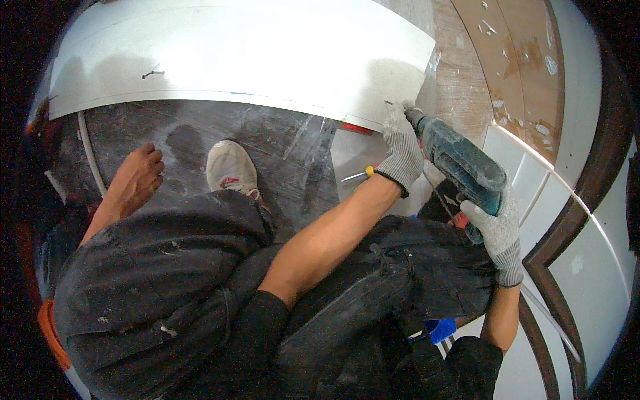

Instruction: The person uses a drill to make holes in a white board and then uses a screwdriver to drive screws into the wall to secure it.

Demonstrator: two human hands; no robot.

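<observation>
The right hand (495, 223), in a pale knit glove, is wrapped around the rear of a dusty teal drill (463, 157), its fingers curled firmly about the handle, where a small red part shows beside them. The drill lies slantwise above the person's right leg, its front end toward the upper left, close to the corner of a large white board (233, 50). The left hand (403, 137), gloved alike, is at the drill's front end, with its fingers bunched near the chuck (414, 119) and a thin dark point (389, 103) showing just beside the fingertips — whether they pinch it I cannot tell from this angle.

Any lettering on the drill is lost under dust and blur. The pale shoe (230, 167) on the grey floor (300, 160) bears a red mark (229, 181), too small to read. A faint line runs along the board's near edge, and a small dark piece of hardware (153, 73) lies on its surface.

By the left wrist sits a yellow-handled tool (360, 174) with a slim metal shaft. At the far left — well apart from the drill — is a co-worker's bare hand (137, 177), fingers loosely bent.
</observation>
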